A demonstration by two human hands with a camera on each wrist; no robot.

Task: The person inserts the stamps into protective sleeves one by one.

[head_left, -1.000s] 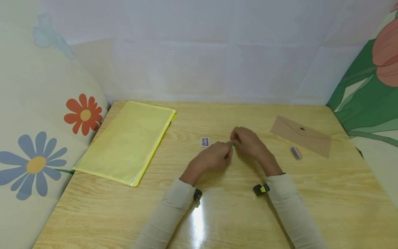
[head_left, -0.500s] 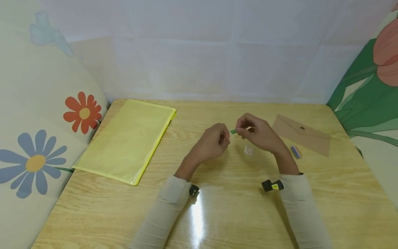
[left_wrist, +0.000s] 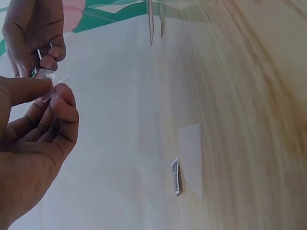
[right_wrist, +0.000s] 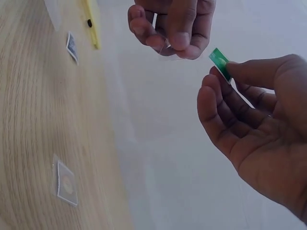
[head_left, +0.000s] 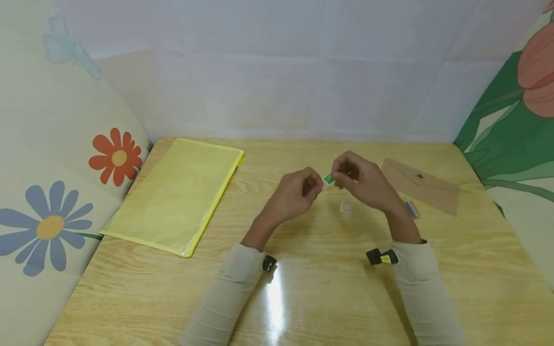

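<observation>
Wood-grain tabletop (head_left: 320, 288), backed by a white sheet (head_left: 277, 96). Right hand (head_left: 365, 185): thumb and forefinger pinch 1 green stamp (head_left: 329, 179), held raised above the tabletop. Left hand (head_left: 296, 194): fingertips pinch 1 clear film sleeve (left_wrist: 48, 74). Governing relation: the green stamp sits between the 2 hands, projecting from the right fingertips with its free edge directed toward the left hand. It is tilted; foreshortening prevents a sure reading of its long axis. The right hand is nearer, being in contact; the left fingertips are just beside the free edge. Contact between clear film sleeve and green stamp cannot be confirmed. Below the hands, 1 sleeved stamp (head_left: 346, 207) lies flat, nearer the right hand. At left: yellow zip pouch (head_left: 173, 197). At right: brown envelope (head_left: 426, 187).
</observation>
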